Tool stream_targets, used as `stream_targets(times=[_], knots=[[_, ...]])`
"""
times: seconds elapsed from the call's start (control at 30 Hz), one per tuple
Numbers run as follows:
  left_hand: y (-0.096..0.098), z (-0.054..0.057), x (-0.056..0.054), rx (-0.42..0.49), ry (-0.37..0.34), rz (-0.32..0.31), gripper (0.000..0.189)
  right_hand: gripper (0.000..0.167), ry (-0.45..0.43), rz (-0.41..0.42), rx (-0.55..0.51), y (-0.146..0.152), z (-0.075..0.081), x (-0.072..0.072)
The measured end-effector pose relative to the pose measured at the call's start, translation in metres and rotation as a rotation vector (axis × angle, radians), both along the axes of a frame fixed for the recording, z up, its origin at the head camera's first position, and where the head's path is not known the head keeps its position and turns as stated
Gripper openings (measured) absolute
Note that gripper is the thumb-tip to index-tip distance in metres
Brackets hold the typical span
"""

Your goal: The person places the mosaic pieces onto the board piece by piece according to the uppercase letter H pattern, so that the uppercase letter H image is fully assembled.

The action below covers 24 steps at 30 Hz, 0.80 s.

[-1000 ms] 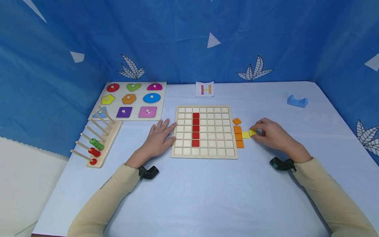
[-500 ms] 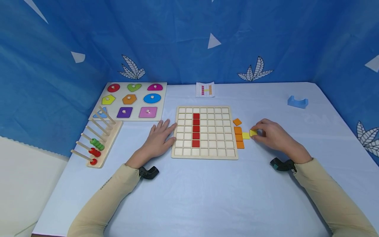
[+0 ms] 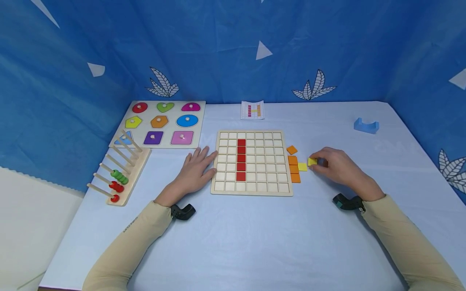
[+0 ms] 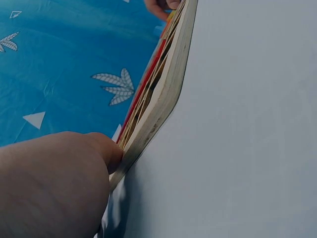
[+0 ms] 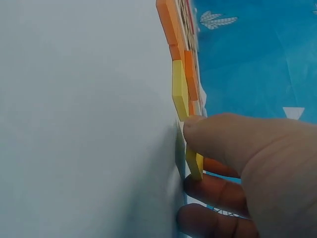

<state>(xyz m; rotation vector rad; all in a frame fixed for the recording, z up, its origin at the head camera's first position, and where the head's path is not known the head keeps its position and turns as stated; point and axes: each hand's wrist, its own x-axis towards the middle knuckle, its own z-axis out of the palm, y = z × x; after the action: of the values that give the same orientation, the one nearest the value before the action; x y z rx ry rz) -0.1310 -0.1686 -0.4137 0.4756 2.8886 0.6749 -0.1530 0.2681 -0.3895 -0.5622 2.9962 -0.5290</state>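
A wooden grid board lies mid-table, with a column of red square tiles set in its cells. My left hand rests flat at the board's left edge, fingers spread, thumb and fingertip touching the rim. To the right of the board, my right hand pinches a yellow square tile between thumb and fingers, tilted just over the table. Another yellow tile lies to its left, against several orange tiles along the board's right edge. One orange tile sits turned cornerwise behind them.
A small pattern card lies behind the board. A shape-knob puzzle is at back left, with a wooden peg stand holding green and red beads before it. A blue curved block stands at back right.
My right hand has shifted slightly right with the yellow tile, widening the gap to the other yellow tile. The left hand stays in place.
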Motion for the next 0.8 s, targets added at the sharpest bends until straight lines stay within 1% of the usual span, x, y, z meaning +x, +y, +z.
stream_targets(times=[0.33,0.57,0.8], knots=[[-0.0002,-0.0009,-0.0009,-0.002,-0.001,-0.006,0.063,0.033,0.024,0.021,-0.015,-0.0014,0.0007,0.0004],[-0.0001,-0.0015,-0.0003,-0.002,0.001,0.002,0.063,0.034,0.028,0.022,-0.021,-0.0027,0.0011,0.0002],[0.0002,-0.0003,0.0,0.001,0.008,-0.006,0.063,0.034,0.044,0.02,-0.011,-0.0045,0.0015,-0.0002]])
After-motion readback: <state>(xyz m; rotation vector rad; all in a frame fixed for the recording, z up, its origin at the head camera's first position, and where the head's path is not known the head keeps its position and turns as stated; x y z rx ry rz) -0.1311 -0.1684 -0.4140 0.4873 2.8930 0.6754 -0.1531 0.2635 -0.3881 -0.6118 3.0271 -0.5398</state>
